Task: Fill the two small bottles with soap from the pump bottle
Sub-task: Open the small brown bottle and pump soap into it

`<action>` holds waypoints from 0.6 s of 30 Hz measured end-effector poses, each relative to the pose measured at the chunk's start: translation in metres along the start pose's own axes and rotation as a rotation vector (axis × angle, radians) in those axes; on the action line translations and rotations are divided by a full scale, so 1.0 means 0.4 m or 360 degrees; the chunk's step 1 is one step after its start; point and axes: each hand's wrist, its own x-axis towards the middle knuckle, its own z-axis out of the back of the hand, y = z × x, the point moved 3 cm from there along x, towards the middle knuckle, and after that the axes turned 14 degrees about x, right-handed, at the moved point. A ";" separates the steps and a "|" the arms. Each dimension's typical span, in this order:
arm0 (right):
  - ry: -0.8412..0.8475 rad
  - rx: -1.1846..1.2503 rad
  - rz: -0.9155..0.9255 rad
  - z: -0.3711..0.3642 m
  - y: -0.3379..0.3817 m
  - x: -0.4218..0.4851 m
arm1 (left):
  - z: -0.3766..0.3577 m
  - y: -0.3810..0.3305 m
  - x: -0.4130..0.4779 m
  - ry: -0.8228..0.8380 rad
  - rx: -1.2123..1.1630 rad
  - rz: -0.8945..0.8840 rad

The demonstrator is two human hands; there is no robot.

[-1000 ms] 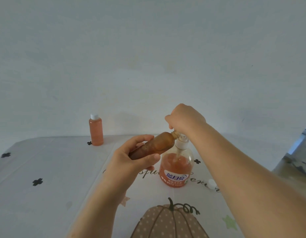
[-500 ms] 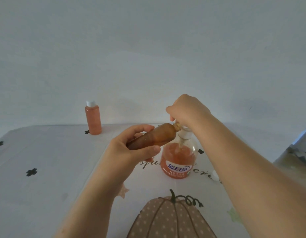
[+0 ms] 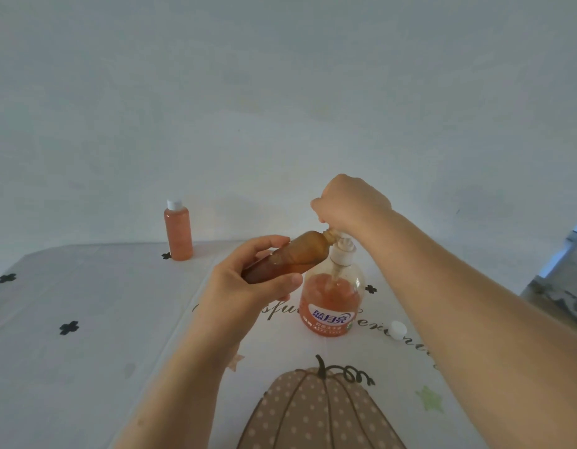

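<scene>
The pump bottle [image 3: 331, 303], clear with orange soap and a blue label, stands on the table in the middle. My left hand [image 3: 248, 286] grips a small bottle [image 3: 297, 256] filled with orange soap, tilted with its open neck against the pump spout. My right hand [image 3: 348, 204] sits curled on top of the pump head [image 3: 342, 251], covering its top. A second small bottle [image 3: 178, 233], full and capped white, stands upright at the far left of the table. A loose white cap [image 3: 396, 328] lies right of the pump bottle.
The table carries a white cloth [image 3: 86, 319] with black clover marks, script lettering and a large dotted pumpkin print [image 3: 319, 413] at the near edge. A plain wall rises behind. A floor strip shows at the far right.
The view has shifted slightly. My right hand stays on the pump head, which has come up a little compared with a second ago; the left hand keeps the small bottle at the spout.
</scene>
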 end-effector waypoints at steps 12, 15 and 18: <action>-0.0002 0.0114 -0.0019 -0.017 -0.011 0.006 | 0.004 0.003 0.003 0.0018 -0.0003 0.0007; 0.0014 0.0110 -0.0056 -0.027 -0.018 0.011 | 0.007 0.008 0.006 0.0036 0.0037 0.0018; 0.0005 0.0078 -0.0069 -0.036 -0.024 0.015 | 0.011 0.014 0.009 0.0046 0.0058 0.0022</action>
